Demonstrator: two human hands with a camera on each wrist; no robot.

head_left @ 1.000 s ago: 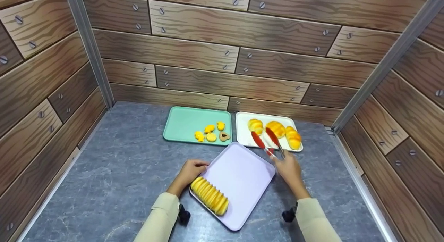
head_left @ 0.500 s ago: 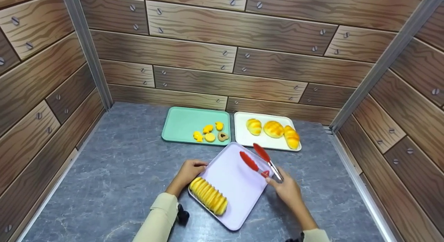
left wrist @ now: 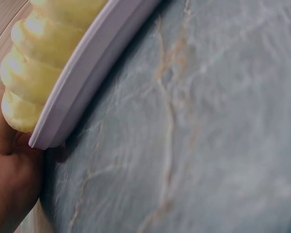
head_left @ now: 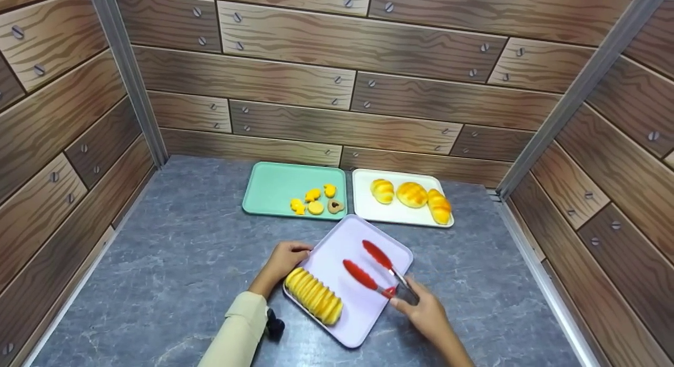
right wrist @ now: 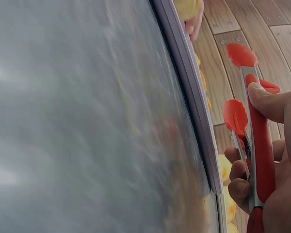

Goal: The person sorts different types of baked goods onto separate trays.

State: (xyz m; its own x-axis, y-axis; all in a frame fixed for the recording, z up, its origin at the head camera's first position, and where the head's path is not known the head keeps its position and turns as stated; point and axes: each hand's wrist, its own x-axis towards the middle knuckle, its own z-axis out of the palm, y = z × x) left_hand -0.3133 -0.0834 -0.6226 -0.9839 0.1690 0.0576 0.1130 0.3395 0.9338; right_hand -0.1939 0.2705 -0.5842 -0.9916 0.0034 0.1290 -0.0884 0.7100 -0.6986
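On lilac tray (head_left: 368, 314), near-left edge: ridged loaf (head_left: 314, 296), likely soft, light, squashy, best pinched gently across its middle; left hand (head_left: 280, 261) curled round tray's left rim, right hand (head_left: 421, 311) gripping red tongs (head_left: 371, 267), tips apart above tray.

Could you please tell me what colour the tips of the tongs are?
The tongs have red tips, clearest in the head view.

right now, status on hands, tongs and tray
Right hand grips tongs, tips apart, empty, over lilac tray. Left hand holds tray's corner beside ridged loaf. Nothing between tongs and loaf.
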